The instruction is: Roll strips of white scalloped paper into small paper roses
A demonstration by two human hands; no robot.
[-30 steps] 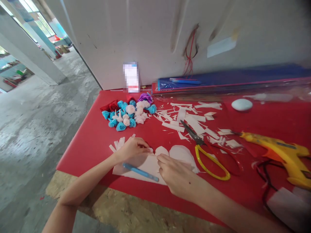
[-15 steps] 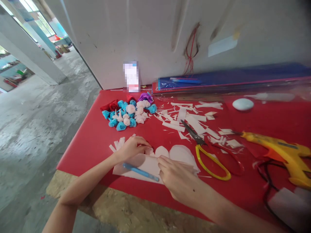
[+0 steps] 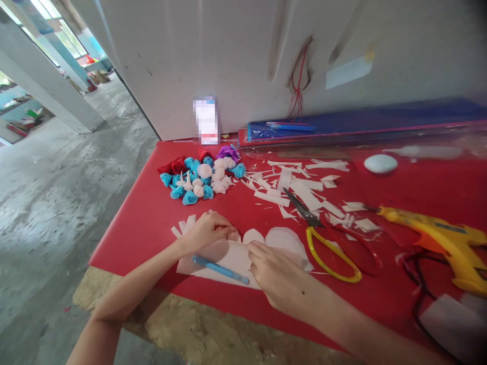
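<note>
My left hand (image 3: pixel 207 232) is closed, its fingertips on a small pale paper piece (image 3: pixel 233 235) at the back edge of a pale paper sheet (image 3: pixel 216 253). My right hand (image 3: pixel 270 263) rests with curled fingers on the right part of that sheet; what its fingertips grip, if anything, is hidden. A blue pen (image 3: pixel 220 269) lies across the sheet between the hands. Beyond the right hand are a small rounded paper piece (image 3: pixel 253 235) and a stack of larger rounded pieces (image 3: pixel 284 242). Paper strips (image 3: pixel 186 223) lie behind the left wrist.
Scissors (image 3: pixel 335 253) with yellow and red handles lie right of the hands, beside a yellow glue gun (image 3: pixel 437 233) and its cable. Paper scraps (image 3: pixel 304 192) and paper flowers (image 3: pixel 198 177) are farther back. A phone (image 3: pixel 206 120) leans on the wall; the red table's edge (image 3: pixel 182 294) is near.
My left fingertips have shifted slightly at the small paper piece. My right hand has moved very slightly to the right along the sheet.
</note>
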